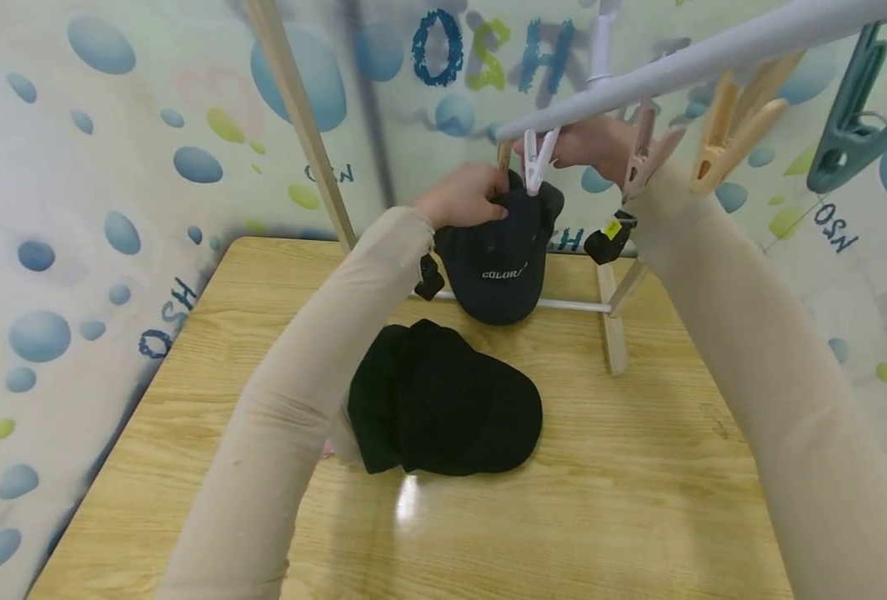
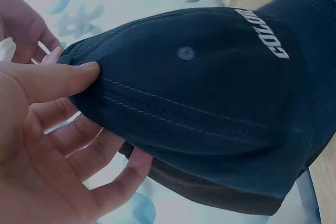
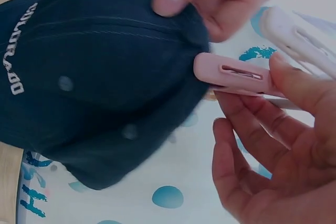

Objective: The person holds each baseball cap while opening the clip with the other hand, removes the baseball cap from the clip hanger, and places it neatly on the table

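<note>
A navy baseball cap (image 1: pixel 498 242) with white lettering across its front hangs below the end of the white bar, brim down. My left hand (image 1: pixel 468 196) pinches the cap's edge between thumb and fingers, as the left wrist view also shows the cap (image 2: pixel 178 93) up close. In the right wrist view, my right hand (image 3: pixel 278 145) holds a pink clothespin (image 3: pixel 231 74) by its handle end. The clothespin's tip meets the cap's edge beside the left thumb; whether it bites the cloth I cannot tell. From the head view, the bar and a white clothespin (image 1: pixel 539 162) partly cover my right hand.
Dark caps (image 1: pixel 466 408) lie overlapping on the wooden table (image 1: pixel 563 508), with something pale and pink partly behind the left sleeve. Overhead, the white bar (image 1: pixel 661 75) carries several clothespins, including a green one (image 1: pixel 849 117). A wooden stand foot (image 1: pixel 613 333) rests at the back right.
</note>
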Demonstrator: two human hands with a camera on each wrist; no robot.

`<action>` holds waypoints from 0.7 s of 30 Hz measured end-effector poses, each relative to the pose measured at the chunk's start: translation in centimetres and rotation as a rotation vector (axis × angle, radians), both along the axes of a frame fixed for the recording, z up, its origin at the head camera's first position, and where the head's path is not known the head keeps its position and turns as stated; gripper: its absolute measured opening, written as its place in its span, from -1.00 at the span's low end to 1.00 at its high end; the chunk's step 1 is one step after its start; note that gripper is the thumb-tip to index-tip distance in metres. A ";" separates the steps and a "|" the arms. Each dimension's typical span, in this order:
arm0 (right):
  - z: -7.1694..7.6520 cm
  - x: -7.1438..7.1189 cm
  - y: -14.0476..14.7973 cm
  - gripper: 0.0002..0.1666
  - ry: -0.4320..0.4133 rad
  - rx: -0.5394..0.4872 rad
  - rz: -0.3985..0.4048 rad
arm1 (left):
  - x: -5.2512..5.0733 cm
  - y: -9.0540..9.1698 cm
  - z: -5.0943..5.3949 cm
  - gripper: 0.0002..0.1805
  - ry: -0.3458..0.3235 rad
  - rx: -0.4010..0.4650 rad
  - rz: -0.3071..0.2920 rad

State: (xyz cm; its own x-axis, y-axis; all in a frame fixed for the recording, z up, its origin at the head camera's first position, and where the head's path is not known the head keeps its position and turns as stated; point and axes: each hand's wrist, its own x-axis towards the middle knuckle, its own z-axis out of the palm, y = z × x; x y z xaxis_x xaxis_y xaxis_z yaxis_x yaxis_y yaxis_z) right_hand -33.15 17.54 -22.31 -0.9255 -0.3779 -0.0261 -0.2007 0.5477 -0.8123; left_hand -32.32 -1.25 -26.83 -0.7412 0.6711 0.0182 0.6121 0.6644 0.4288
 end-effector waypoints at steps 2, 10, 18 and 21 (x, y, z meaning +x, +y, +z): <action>-0.1 -0.3 0.2 -0.74 0.068 -0.054 0.154 | 0.2 -0.1 0.0 -0.93 -0.012 -0.024 -0.013; -0.5 -0.1 0.5 -0.88 0.091 -0.080 0.092 | 0.7 -1.8 0.1 -0.85 -0.019 -0.035 0.008; -0.8 -0.3 0.8 -0.73 0.020 -0.129 0.053 | 1.2 -4.4 0.4 -0.90 -0.041 -0.028 0.074; -0.9 -0.5 0.9 -0.83 0.009 -0.139 0.086 | 1.3 -5.0 0.7 -0.85 -0.034 -0.029 0.098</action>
